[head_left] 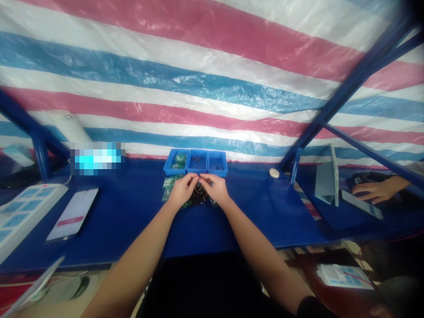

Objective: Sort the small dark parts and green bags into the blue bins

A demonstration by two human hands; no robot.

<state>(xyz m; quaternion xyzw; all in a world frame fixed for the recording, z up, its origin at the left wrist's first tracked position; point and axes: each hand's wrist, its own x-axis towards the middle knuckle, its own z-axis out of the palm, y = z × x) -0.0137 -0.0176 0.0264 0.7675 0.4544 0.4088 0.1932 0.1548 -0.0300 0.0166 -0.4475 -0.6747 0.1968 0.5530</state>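
Note:
My left hand (183, 190) and my right hand (216, 187) meet over a pile of small dark parts (199, 196). On both, thumb and fingers are pinched together, fingertips nearly touching. Whatever lies between them is too small to make out. Green pieces, perhaps in clear bags (168, 182), lie beside and partly under my left hand. Just behind my hands stand three joined blue bins. The left bin (168, 168) holds green pieces. A few dark bits lie in the middle bin (198, 167), and several small dark pieces rest in the right bin (215, 160).
On the blue table (132, 212), a phone (73, 214) and a long white power strip (31, 212) lie at left. A round white object (274, 172) sits at right. Blue frame bars and a striped sheet stand behind. Another person's hand (377, 189) rests near a tablet (327, 176) at far right.

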